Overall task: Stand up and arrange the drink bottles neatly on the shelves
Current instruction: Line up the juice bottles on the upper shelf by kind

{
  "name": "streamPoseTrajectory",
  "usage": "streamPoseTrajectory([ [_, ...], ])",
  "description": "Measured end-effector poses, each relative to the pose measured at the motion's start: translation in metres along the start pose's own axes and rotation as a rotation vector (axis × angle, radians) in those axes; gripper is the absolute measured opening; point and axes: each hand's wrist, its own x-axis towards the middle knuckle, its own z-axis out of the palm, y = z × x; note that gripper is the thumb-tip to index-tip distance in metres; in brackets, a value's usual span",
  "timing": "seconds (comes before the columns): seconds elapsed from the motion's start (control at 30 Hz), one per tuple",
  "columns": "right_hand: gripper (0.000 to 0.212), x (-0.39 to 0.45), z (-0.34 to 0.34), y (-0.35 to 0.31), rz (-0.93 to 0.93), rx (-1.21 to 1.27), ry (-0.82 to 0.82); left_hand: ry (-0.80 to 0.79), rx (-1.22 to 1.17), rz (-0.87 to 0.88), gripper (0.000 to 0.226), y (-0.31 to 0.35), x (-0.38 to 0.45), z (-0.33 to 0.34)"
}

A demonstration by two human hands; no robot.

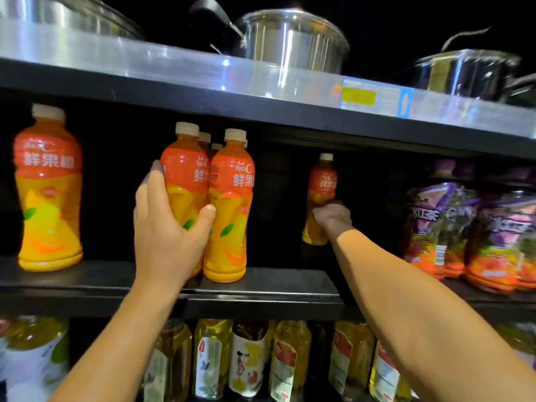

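So the left hand (168, 227) was wrapped around an upright orange-juice plastic bottle with a white cap (185, 181) at the front of the black middle shelf (261, 285), touching its twin bottle (230, 204). The right hand (332, 217) gripped another orange juice bottle (322, 195) further back, near purple-labelled tea bottles (441, 221).

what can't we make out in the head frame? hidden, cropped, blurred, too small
Head view only:
- Rear orange bottles: only caps show, hidden behind the front two.
- Price tag: print blurred, unreadable.
- Right hand on the back orange bottle: dark there, grip unclear, bottle base covered.
- Purple-label bottles: motion blur, rightmost cut by the edge.
- Left pot: cropped at the top.
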Motion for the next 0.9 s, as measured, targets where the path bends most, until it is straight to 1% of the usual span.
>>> streamPoseTrajectory([
  [0.1, 0.054, -0.034, -0.007, -0.003, -0.096, -0.047, -0.004, -0.037, 0.024, 0.012, 0.086, 0.0, -0.002, -0.006],
  [0.17, 0.059, -0.053, -0.013, -0.005, -0.125, -0.049, -0.012, -0.058, 0.04, 0.017, 0.086, 0.0, -0.003, -0.009],
  [0.23, 0.061, -0.076, -0.02, -0.006, -0.158, -0.079, 0.005, -0.088, 0.048, 0.018, 0.086, 0.001, -0.004, -0.014],
  [0.33, 0.059, -0.11, -0.032, -0.004, -0.224, -0.106, 0.074, -0.112, 0.059, 0.02, 0.086, 0.001, -0.005, -0.026],
  [0.43, 0.053, -0.144, -0.04, -0.002, -0.265, -0.025, 0.143, -0.063, 0.108, 0.018, 0.081, -0.007, -0.001, -0.05],
  [0.5, 0.05, -0.163, -0.042, -0.003, -0.292, 0.007, 0.16, -0.009, 0.155, 0.0, 0.079, -0.02, 0.006, -0.069],
  [0.67, 0.037, -0.192, -0.033, -0.006, -0.344, 0.128, 0.142, 0.129, 0.277, -0.163, 0.077, -0.06, 0.023, -0.105],
  [0.73, 0.034, -0.198, -0.029, -0.007, -0.361, 0.174, 0.122, 0.093, 0.244, -0.272, 0.085, -0.072, 0.03, -0.113],
  [0.8, 0.042, -0.2, -0.027, -0.007, -0.377, 0.201, 0.099, -0.003, 0.165, -0.4, 0.087, -0.078, 0.039, -0.118],
  [0.83, 0.047, -0.2, -0.026, -0.006, -0.388, 0.198, 0.095, -0.054, 0.147, -0.434, 0.081, -0.08, 0.043, -0.119],
  [0.9, 0.051, -0.199, -0.027, -0.002, -0.419, 0.183, 0.098, -0.125, 0.175, -0.418, 0.061, -0.082, 0.047, -0.12],
])
